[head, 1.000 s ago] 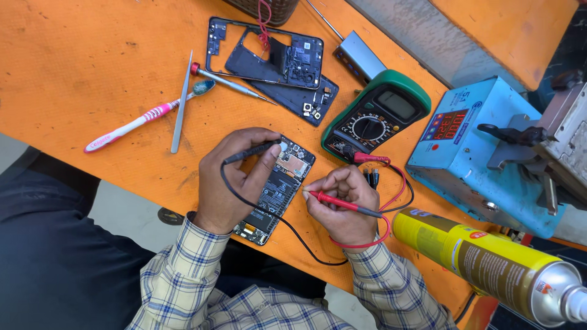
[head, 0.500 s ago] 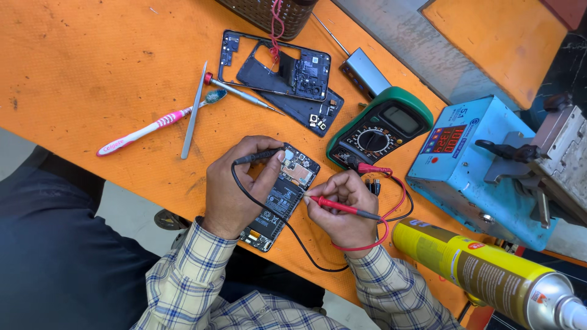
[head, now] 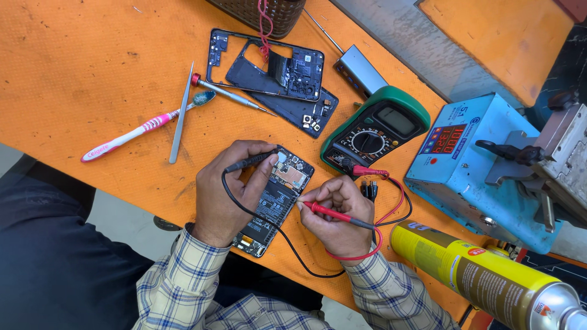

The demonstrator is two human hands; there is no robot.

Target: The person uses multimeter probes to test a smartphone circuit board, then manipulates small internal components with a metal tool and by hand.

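Note:
An opened phone (head: 278, 198) with its back off lies on the orange table (head: 92, 67), circuit board showing. My left hand (head: 226, 189) grips the black test probe (head: 249, 162), tip on the upper part of the board. My right hand (head: 338, 214) pinches the red test probe (head: 330, 212), its tip touching the phone's right edge. Both leads run to a green-cased multimeter (head: 376, 128) just beyond the phone.
A dismantled phone frame and back cover (head: 272, 76) lie farther out, with a screwdriver (head: 229, 95), metal tweezers (head: 181, 113) and a pink-and-white toothbrush (head: 140, 131). A blue power-supply box (head: 471, 165) stands right; a yellow spray can (head: 477, 275) lies near right.
The view has shifted slightly. Both hands stay on the probes at the phone; the black probe tip has moved a little along the upper board.

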